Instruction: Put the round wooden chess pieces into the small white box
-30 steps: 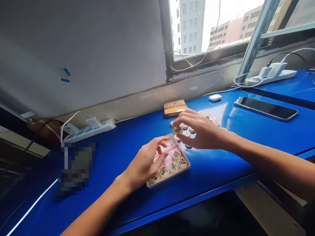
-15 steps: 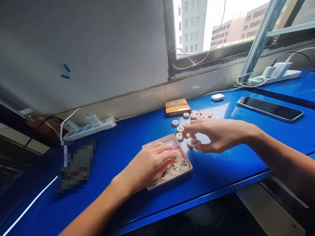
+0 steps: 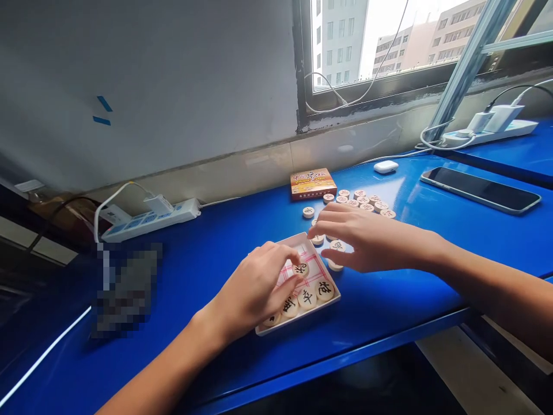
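Note:
My left hand (image 3: 259, 288) reaches over a shallow white box (image 3: 317, 308), with its thumb and fingers closed around a Chinese chess piece (image 3: 301, 269). Along the near side of the box lies a row of round pieces with black characters, among them one piece (image 3: 307, 298) beside the corner piece (image 3: 324, 289). Above loose pieces right of the box, my right hand (image 3: 358, 236) is open, thumb and fingers apart. A piece (image 3: 337, 246) shows in the gap between its thumb and fingers, apparently not gripped. Other pieces there are partly hidden by the hand.
A printed Chinese chess carton (image 3: 313, 184) stands near the wall. Several loose pieces (image 3: 363, 201) lie beside it. Farther right are a white earbud case (image 3: 386, 167) and a phone (image 3: 480, 189). Power strips (image 3: 153, 222) with cables sit at the left and back right.
My right hand has let go of the piece it pinched, and its fingers have spread. My left thumb and fingers now close around a piece above the box floor. The view has shifted slightly.

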`<state>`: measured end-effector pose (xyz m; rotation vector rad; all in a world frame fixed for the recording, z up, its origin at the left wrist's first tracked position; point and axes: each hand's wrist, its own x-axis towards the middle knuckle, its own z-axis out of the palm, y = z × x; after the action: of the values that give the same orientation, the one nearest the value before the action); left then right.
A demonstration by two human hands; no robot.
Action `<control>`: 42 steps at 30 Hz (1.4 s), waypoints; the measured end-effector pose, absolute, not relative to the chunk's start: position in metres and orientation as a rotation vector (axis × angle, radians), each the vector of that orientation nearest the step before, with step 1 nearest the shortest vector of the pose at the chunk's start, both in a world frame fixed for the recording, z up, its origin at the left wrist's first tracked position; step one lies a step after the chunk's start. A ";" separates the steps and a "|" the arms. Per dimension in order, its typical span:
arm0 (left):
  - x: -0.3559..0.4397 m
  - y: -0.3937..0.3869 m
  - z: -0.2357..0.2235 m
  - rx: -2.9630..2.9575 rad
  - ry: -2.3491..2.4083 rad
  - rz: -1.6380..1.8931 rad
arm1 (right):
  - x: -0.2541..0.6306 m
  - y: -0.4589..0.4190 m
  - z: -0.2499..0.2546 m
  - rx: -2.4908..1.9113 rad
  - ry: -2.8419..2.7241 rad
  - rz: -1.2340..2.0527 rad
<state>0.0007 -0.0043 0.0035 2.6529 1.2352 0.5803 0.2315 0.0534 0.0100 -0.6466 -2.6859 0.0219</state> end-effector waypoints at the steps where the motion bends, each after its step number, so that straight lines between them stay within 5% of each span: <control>1: 0.001 -0.005 0.004 2.619 1.227 0.638 | 0.229 0.050 0.011 -0.598 -2.665 0.042; 19: 0.010 -0.009 0.000 2.417 1.015 0.881 | 0.221 0.034 0.011 -0.358 -2.723 0.154; 32: -0.004 0.018 -0.002 2.637 1.337 0.381 | 0.247 0.101 0.008 -0.986 -2.286 0.126; 42: -0.003 0.015 -0.006 2.651 1.385 0.347 | 0.235 0.122 -0.021 -0.968 -2.330 0.107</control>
<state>-0.0035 0.0147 -0.0065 2.6513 1.3852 0.3472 0.2349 0.1221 -0.0206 -0.9675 -2.3303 0.1074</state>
